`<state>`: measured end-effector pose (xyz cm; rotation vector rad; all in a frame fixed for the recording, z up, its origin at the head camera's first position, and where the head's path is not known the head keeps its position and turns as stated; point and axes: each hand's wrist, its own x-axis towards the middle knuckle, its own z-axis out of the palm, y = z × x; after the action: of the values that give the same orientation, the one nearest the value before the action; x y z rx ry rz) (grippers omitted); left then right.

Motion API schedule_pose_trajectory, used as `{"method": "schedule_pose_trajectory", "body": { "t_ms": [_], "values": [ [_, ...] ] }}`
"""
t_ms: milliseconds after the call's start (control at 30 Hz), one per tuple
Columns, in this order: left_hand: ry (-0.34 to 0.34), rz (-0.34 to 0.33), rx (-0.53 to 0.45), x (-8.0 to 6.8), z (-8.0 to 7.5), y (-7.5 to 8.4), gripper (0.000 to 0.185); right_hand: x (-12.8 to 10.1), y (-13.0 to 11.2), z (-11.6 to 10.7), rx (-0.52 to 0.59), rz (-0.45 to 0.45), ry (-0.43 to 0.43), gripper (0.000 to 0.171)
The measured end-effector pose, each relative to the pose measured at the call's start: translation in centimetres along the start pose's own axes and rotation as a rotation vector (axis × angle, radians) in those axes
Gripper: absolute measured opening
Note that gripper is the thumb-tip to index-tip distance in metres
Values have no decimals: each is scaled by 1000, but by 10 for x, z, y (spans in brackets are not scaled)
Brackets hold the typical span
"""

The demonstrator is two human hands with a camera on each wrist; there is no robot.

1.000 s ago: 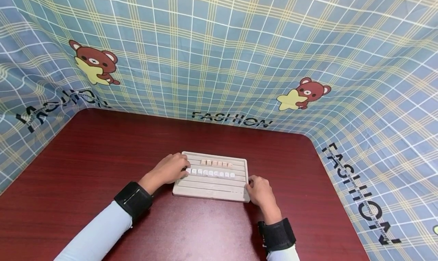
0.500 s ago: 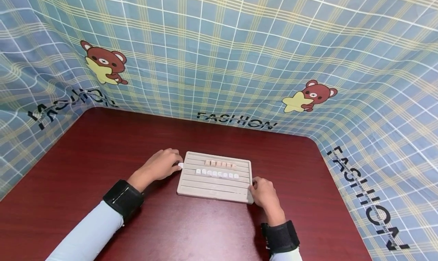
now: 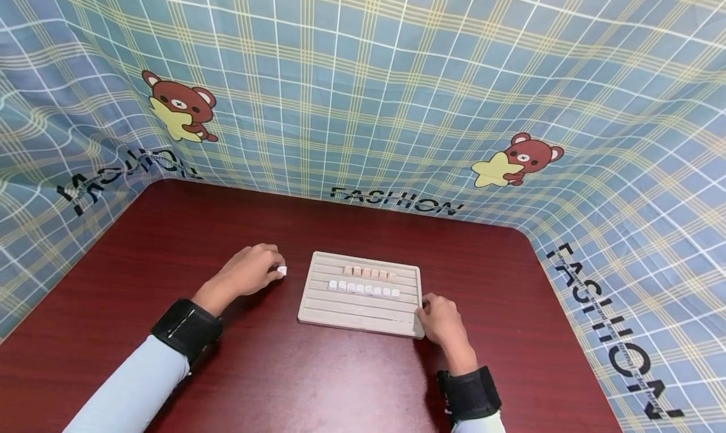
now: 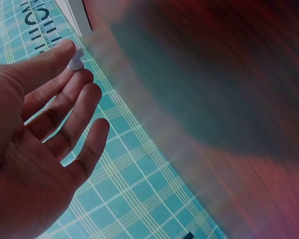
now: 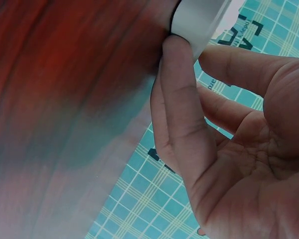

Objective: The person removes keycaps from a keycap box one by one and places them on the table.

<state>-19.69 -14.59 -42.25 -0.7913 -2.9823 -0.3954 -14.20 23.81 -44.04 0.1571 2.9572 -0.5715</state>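
Note:
A pale grooved board [image 3: 361,313] lies on the dark red table [image 3: 170,244]. It carries a short row of tan tiles [image 3: 367,273] and, below that, a longer row of white tiles [image 3: 363,289]. My left hand [image 3: 276,269] is just left of the board and pinches a small white tile [image 3: 282,270] between thumb and forefinger. In the left wrist view the same white tile [image 4: 75,60] shows at the fingertips. My right hand [image 3: 426,308] grips the board's near right corner, and its fingers [image 5: 177,89] press the board's edge [image 5: 199,20].
A blue plaid cloth [image 3: 363,92] with bear prints and "FASHION" lettering rises behind the table and along both sides. The table's right edge [image 3: 567,319] runs close to my right hand. Bare tabletop lies to the left and in front.
My left hand has taken one white tile off the left end of the white row and carried it left, off the board. The right hand has stayed at the corner.

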Motion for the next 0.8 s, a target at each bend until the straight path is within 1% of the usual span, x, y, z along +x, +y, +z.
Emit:
{"method": "schedule_pose_trajectory", "body": {
  "t_ms": [233,467,633,800],
  "values": [
    [10,-10,-7,-11,-1,-15,8,0,1,-2,10,9,-12,31],
    [17,-57,-41,-23,0,-30,8,0,1,-2,12,6,-20,31],
    [7,-61,-33,-26,-1,-34,7,0,1,-2,8,5,-22,31],
    [-12,-51,-20,-29,1,-36,5,-1,1,-1,10,5,-19,31]
  ]
}}
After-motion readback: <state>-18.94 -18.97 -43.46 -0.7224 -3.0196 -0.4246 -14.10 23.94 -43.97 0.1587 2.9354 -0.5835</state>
